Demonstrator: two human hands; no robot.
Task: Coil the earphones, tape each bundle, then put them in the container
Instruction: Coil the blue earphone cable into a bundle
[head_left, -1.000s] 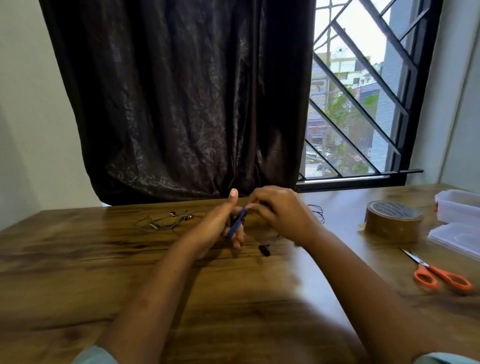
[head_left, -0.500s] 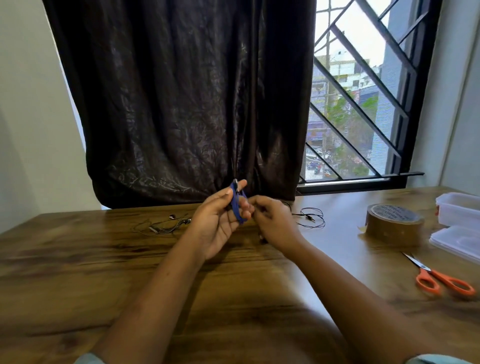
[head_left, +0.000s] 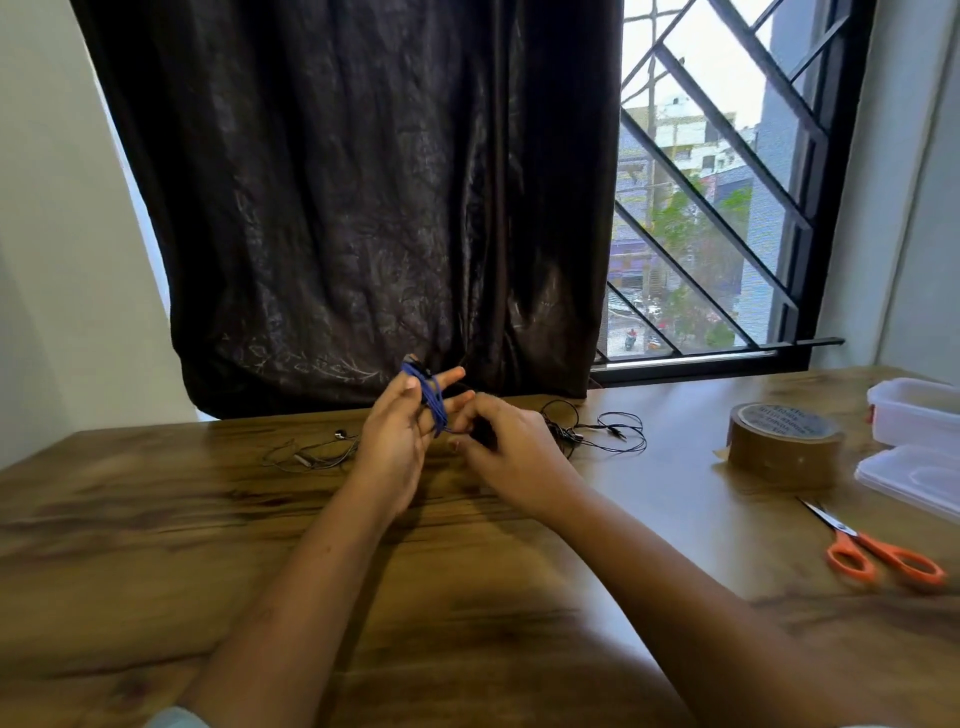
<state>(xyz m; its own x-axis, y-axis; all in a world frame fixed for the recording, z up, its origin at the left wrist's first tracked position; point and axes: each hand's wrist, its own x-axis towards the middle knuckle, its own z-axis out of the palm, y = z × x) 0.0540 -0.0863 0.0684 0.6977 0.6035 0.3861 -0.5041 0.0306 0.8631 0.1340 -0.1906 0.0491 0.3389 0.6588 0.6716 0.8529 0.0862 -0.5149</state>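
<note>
Wooden table (head_left: 467, 623), dark curtain (head_left: 363, 208); left grip (head_left: 395, 441) holds blue earphones (head_left: 434, 402), right grip (head_left: 514, 457) pinches them.

The blue earphones (head_left: 434, 402) wrap the left hand (head_left: 395, 441)'s raised fingers. A loose black set (head_left: 317, 452) and a tangled black set (head_left: 597, 434) lie along the table (head_left: 156, 519)'s far edge. The tape roll (head_left: 782, 441) and clear container (head_left: 914, 410) sit near its right edge.

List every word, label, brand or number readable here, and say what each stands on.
None can be read.
Round label on top of the brown packing tape roll: printed lines, too blurred to read.
Street fronts beyond the barred window: too small and blurred.
No print visible on the orange-handled scissors, the clear plastic container or the blue earphone cable.
</note>
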